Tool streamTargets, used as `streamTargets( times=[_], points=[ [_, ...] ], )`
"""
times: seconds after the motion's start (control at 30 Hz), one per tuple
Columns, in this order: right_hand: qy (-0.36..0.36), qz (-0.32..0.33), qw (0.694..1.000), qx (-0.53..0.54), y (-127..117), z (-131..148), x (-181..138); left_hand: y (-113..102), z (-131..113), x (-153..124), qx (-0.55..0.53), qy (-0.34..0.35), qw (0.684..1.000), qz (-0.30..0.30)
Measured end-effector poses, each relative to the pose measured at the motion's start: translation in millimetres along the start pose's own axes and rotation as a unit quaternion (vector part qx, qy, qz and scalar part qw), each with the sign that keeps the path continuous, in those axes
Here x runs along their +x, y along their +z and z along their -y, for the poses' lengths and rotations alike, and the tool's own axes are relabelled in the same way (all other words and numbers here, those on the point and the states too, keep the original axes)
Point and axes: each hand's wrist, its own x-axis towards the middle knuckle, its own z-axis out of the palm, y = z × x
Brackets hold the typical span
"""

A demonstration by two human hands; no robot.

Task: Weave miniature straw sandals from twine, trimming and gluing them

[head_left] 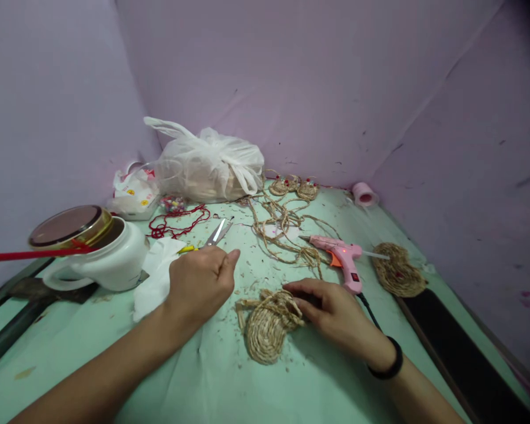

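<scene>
A coiled piece of braided straw rope [265, 333] lies on the table in front of me, with loose rope looped over its top and a short end sticking out at its left. My right hand [331, 312], a black band on its wrist, pinches the piece's upper right edge between thumb and fingers. To the left, my left hand [203, 280] is closed in a fist above the table; whatever it may hold is hidden. Just behind it lie scissors [216, 234] with parted blades and yellow handles, partly covered by the hand.
A pink glue gun [338, 253] lies right of a tangle of rope [280, 221]. Another coiled piece [397, 271] is at the right. A white mug [119, 259], a hammer [35, 300] and red cord [172, 222] are at the left; a plastic bag [212, 168] stands behind.
</scene>
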Motion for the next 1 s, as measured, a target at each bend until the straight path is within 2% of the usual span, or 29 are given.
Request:
streamTargets(
  times=[0.17,0.27,0.33,0.4,0.47,0.5,0.57,0.67,0.8,0.9,1.0],
  points=[
    [0.037,0.056,0.984,0.163,-4,7,1,3,13,8,-0.092,0.016,0.994,-0.057],
    [0.072,0.088,0.958,0.263,-8,13,1,-3,15,13,-0.213,-0.009,0.976,-0.033],
    [0.08,0.102,0.943,0.307,-10,15,0,-8,15,15,-0.347,-0.058,0.935,0.033],
    [0.083,0.102,0.934,0.333,-11,15,0,-13,14,17,-0.473,-0.101,0.869,0.1],
    [0.086,0.096,0.926,0.355,-11,13,0,-15,13,17,-0.552,-0.117,0.812,0.149],
    [0.086,0.089,0.923,0.364,-11,11,1,-16,12,17,-0.572,-0.122,0.794,0.167],
    [0.086,0.079,0.92,0.375,-11,9,2,-16,12,16,-0.588,-0.131,0.776,0.187],
    [0.086,0.076,0.916,0.383,-11,8,2,-14,12,13,-0.573,-0.143,0.781,0.201],
    [0.099,0.087,0.904,0.406,-10,6,2,-14,16,15,-0.532,-0.155,0.811,0.186],
    [0.119,0.057,0.885,0.446,-9,5,2,-24,19,18,-0.455,-0.146,0.863,0.164],
    [0.145,0.008,0.858,0.493,-9,4,3,-35,20,16,-0.294,-0.059,0.925,0.235]
  ],
)
